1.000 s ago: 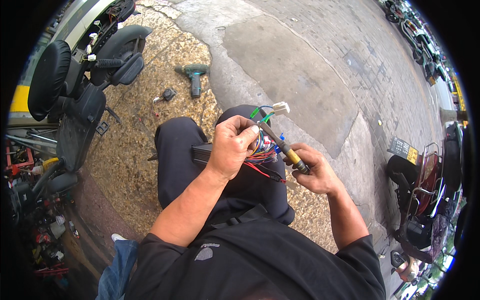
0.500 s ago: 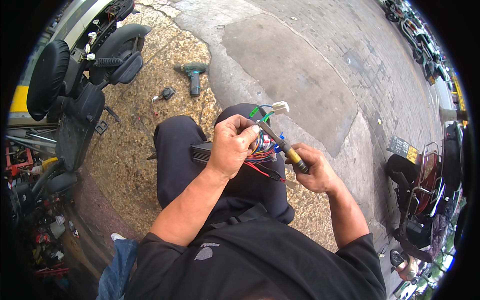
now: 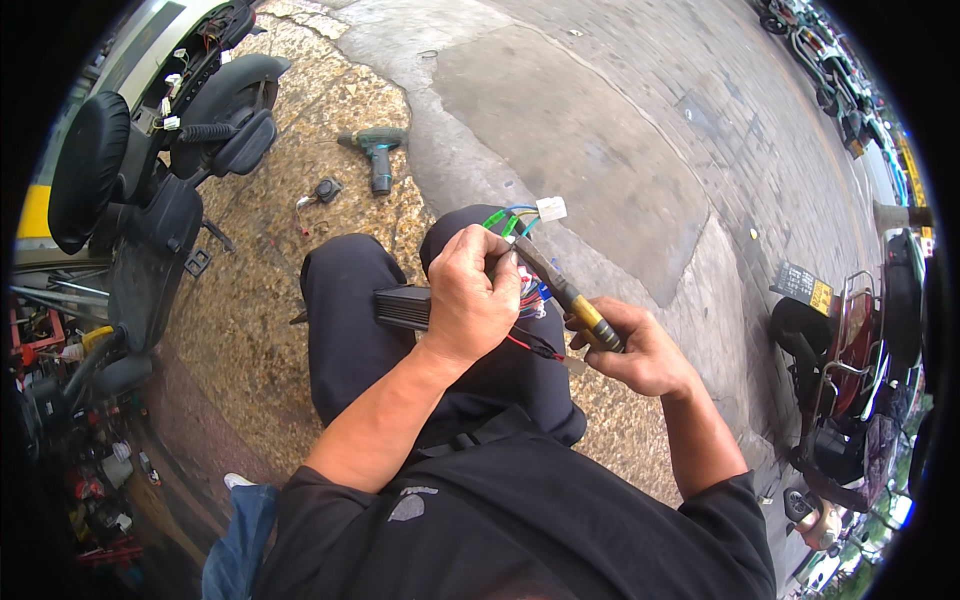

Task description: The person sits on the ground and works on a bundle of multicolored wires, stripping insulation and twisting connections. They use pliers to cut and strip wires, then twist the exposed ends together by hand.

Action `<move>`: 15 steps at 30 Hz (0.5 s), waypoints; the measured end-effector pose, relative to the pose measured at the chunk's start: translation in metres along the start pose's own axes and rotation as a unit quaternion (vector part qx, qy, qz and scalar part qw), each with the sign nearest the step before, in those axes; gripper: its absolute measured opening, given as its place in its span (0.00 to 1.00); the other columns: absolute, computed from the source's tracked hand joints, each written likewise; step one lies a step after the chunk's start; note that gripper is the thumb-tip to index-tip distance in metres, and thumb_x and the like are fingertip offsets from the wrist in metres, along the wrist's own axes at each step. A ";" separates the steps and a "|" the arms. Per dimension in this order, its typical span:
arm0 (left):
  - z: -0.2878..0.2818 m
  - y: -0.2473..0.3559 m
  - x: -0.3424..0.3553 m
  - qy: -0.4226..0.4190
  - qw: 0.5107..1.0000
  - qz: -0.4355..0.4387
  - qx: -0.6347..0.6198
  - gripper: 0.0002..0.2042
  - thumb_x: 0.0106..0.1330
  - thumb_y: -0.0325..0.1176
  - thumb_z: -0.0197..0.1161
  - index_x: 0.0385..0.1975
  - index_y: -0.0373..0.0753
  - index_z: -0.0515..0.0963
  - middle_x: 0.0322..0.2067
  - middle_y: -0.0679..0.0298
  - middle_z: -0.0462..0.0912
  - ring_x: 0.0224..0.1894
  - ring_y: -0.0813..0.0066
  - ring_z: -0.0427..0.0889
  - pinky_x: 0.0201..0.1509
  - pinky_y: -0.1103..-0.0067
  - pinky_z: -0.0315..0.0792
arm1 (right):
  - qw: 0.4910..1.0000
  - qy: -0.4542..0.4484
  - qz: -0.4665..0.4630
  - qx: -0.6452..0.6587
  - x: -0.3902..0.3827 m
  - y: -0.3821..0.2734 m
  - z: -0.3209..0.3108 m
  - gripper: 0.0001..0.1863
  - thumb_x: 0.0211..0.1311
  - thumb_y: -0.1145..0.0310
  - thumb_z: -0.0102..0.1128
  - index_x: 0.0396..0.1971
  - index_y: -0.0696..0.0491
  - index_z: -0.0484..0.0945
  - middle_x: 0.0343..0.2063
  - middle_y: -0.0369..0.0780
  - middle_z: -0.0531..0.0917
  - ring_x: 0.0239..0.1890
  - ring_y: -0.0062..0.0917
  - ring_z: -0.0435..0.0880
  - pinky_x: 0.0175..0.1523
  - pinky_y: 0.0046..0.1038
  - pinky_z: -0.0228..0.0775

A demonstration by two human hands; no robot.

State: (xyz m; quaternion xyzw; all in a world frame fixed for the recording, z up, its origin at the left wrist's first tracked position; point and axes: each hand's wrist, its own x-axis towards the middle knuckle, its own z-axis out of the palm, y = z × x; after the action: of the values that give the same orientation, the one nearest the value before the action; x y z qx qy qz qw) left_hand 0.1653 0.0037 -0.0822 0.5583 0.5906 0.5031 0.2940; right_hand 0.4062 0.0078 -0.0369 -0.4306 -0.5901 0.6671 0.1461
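Between its thumb and fingertips my left hand [image 3: 470, 290] pinches the end of a thin wire. My right hand [image 3: 640, 345] is closed around the yellow-and-black handle of a dark metal tool [image 3: 566, 289], which looks like pliers. Its tip meets the wires at my left fingertips. Just beyond them, a white plug connector [image 3: 551, 209] hangs on thin wires with green sleeves [image 3: 494, 219]. On my lap lies a black ribbed controller box [image 3: 402, 307], partly covered by my left hand. Its coloured wires [image 3: 530, 290] and a red-and-black lead [image 3: 535, 345] run beneath the tool.
A cordless drill [image 3: 377, 155] and a small black part with wires [image 3: 325, 190] lie on the pebbled ground ahead. At left a dismantled scooter [image 3: 150, 230] stands with loose connectors. More scooters [image 3: 850, 370] are parked at right. A person's jeans leg [image 3: 238, 540] shows at lower left.
The white connector has turned and shifted slightly left. My left hand has moved over more of the coloured wires. The tool stays in my right hand, its tip still at my left fingertips.
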 end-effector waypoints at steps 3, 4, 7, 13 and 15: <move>0.002 0.002 0.001 0.018 0.996 0.069 0.049 0.04 0.60 0.19 0.64 0.31 0.32 0.75 0.27 0.56 0.80 0.28 0.63 0.81 0.34 0.72 0.74 | 1.000 0.014 -0.005 -0.027 -0.004 -0.002 0.003 0.21 0.52 0.80 0.63 0.49 0.59 0.81 0.44 0.40 0.80 0.46 0.26 0.81 0.53 0.30 0.73; 0.003 0.002 0.001 0.018 0.996 0.073 0.057 0.05 0.59 0.18 0.64 0.31 0.32 0.75 0.28 0.55 0.80 0.28 0.60 0.81 0.34 0.70 0.75 | 0.999 0.019 -0.006 -0.037 -0.005 -0.003 0.004 0.20 0.53 0.80 0.65 0.49 0.59 0.82 0.43 0.41 0.80 0.46 0.27 0.81 0.52 0.30 0.73; 0.004 0.004 0.002 0.017 0.995 0.078 0.064 0.05 0.58 0.18 0.64 0.30 0.31 0.75 0.28 0.54 0.79 0.28 0.58 0.81 0.34 0.69 0.75 | 0.997 0.034 -0.020 -0.072 -0.005 -0.002 0.005 0.18 0.54 0.78 0.68 0.47 0.58 0.82 0.41 0.41 0.81 0.43 0.28 0.81 0.50 0.31 0.73; 0.004 0.003 0.001 0.009 0.996 0.068 0.057 0.05 0.59 0.18 0.64 0.30 0.31 0.74 0.27 0.54 0.79 0.28 0.60 0.81 0.33 0.70 0.75 | 0.989 0.056 -0.013 -0.134 -0.003 0.004 0.011 0.13 0.55 0.74 0.71 0.41 0.57 0.82 0.34 0.44 0.81 0.38 0.33 0.81 0.45 0.33 0.73; 0.004 0.002 0.001 0.009 0.996 0.068 0.051 0.05 0.59 0.18 0.64 0.30 0.32 0.75 0.27 0.55 0.79 0.27 0.61 0.81 0.32 0.71 0.74 | 0.987 0.059 -0.017 -0.148 -0.002 0.005 0.013 0.13 0.55 0.73 0.71 0.40 0.57 0.82 0.33 0.45 0.80 0.37 0.35 0.82 0.44 0.33 0.73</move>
State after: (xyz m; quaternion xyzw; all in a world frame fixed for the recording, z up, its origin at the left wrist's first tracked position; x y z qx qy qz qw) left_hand 0.1694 0.0059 -0.0812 0.6073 0.5787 0.4960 0.2244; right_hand 0.3996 -0.0038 -0.0418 -0.4762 -0.6802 0.5428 0.1266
